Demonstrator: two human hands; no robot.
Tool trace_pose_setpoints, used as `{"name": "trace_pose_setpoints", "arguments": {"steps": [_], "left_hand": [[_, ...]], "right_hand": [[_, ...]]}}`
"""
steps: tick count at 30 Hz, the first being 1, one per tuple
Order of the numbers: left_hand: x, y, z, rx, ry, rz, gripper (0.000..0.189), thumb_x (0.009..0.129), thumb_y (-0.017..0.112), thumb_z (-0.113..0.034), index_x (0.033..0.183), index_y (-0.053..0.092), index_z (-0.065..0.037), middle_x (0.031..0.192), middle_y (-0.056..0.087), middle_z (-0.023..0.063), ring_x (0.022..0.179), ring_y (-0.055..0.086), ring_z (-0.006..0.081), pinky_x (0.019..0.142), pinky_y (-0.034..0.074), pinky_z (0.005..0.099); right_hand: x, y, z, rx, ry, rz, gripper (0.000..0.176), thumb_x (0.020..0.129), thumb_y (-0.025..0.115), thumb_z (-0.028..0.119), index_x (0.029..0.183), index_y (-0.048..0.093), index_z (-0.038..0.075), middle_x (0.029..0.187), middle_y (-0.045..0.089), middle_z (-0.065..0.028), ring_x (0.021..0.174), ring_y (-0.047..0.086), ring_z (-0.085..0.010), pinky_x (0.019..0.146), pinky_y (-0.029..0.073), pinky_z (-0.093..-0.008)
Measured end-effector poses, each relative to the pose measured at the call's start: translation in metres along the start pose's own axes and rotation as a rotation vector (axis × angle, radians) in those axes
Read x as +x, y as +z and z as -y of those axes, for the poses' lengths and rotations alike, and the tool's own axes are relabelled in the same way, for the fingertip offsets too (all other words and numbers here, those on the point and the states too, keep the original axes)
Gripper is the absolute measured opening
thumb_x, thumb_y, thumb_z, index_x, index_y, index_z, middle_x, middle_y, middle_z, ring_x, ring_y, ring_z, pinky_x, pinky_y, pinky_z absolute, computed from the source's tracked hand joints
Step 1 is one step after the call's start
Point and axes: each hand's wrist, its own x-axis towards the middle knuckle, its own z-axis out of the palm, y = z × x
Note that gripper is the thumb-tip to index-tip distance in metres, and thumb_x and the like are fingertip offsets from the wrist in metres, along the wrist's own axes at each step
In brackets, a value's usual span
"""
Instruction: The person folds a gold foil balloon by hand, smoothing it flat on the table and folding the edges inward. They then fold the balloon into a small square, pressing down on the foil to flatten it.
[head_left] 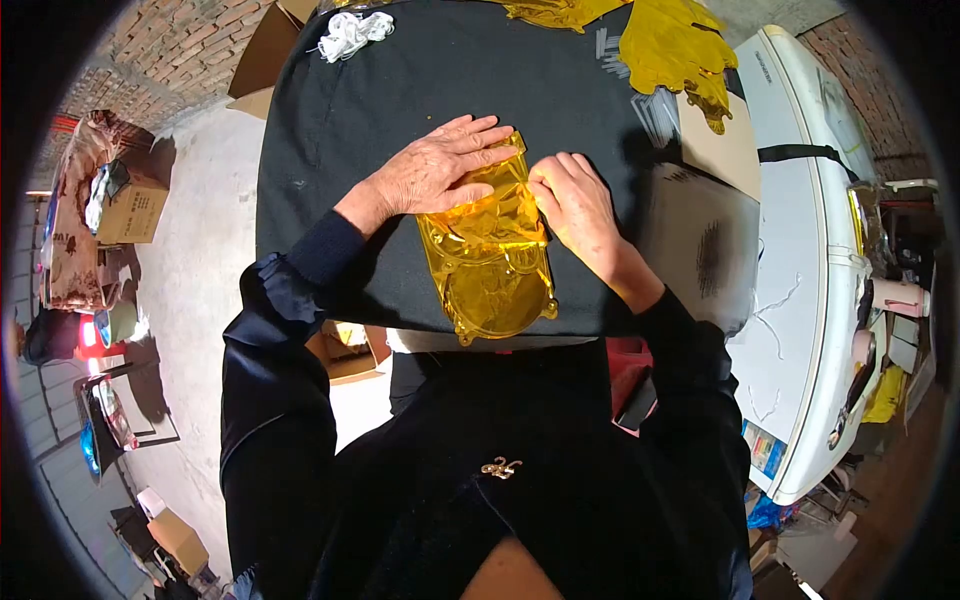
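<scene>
Your left hand [440, 165] is lying flat, fingers spread, pinning the gold foil balloon [490, 270] at the black table's [400, 80] six o'clock edge, so it is holding steady while your right hand [575, 205] is pinching its three o'clock side.

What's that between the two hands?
Gold foil on the black cloth. The left hand lies flat on it; the right hand touches its edge. The head view shows it.
</scene>
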Motion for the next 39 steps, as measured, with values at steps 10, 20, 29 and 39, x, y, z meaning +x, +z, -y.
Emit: {"name": "trace_pose_setpoints", "arguments": {"steps": [10, 20, 29, 39], "left_hand": [[-0.001, -0.003, -0.001, -0.001, 0.020, 0.015, 0.066, 0.105, 0.050, -0.054, 0.159, 0.044, -0.016, 0.168, 0.037, 0.0116, 0.157, 0.030, 0.0324, 0.132, 0.019, 0.0521], [-0.004, -0.008, -0.004, -0.039, 0.090, 0.055, 0.069, 0.100, 0.058, -0.049, 0.159, 0.045, -0.016, 0.168, 0.037, 0.0120, 0.158, 0.029, 0.0320, 0.132, 0.017, 0.0518], [-0.014, -0.005, -0.014, -0.110, 0.123, 0.075, 0.071, 0.098, 0.063, -0.048, 0.159, 0.045, -0.018, 0.168, 0.038, 0.0116, 0.157, 0.030, 0.0322, 0.132, 0.018, 0.0516], [-0.014, -0.003, -0.016, -0.050, 0.130, 0.018, 0.074, 0.100, 0.056, -0.059, 0.162, 0.040, -0.022, 0.168, 0.036, 0.0103, 0.158, 0.028, 0.0331, 0.132, 0.017, 0.0543]], "right_hand": [[-0.057, -0.054, 0.029, 0.080, -0.268, 0.288, 0.051, 0.080, 0.079, 0.019, 0.125, 0.065, -0.001, 0.123, 0.064, -0.0152, 0.117, 0.060, -0.0338, 0.095, 0.046, -0.0461], [-0.076, -0.051, 0.054, 0.140, -0.274, 0.453, 0.105, 0.065, 0.092, 0.026, 0.157, 0.045, 0.007, 0.164, 0.038, -0.0211, 0.154, 0.035, -0.0377, 0.123, 0.029, -0.0546], [-0.065, -0.032, 0.059, 0.170, -0.345, 0.435, 0.074, 0.081, 0.077, 0.015, 0.150, 0.053, 0.003, 0.157, 0.049, -0.0171, 0.151, 0.042, -0.0335, 0.127, 0.028, -0.0522], [-0.072, -0.018, 0.061, 0.194, -0.385, 0.373, 0.048, 0.083, 0.067, 0.000, 0.130, 0.068, 0.000, 0.143, 0.063, -0.0148, 0.140, 0.055, -0.0309, 0.119, 0.043, -0.0460]]}}
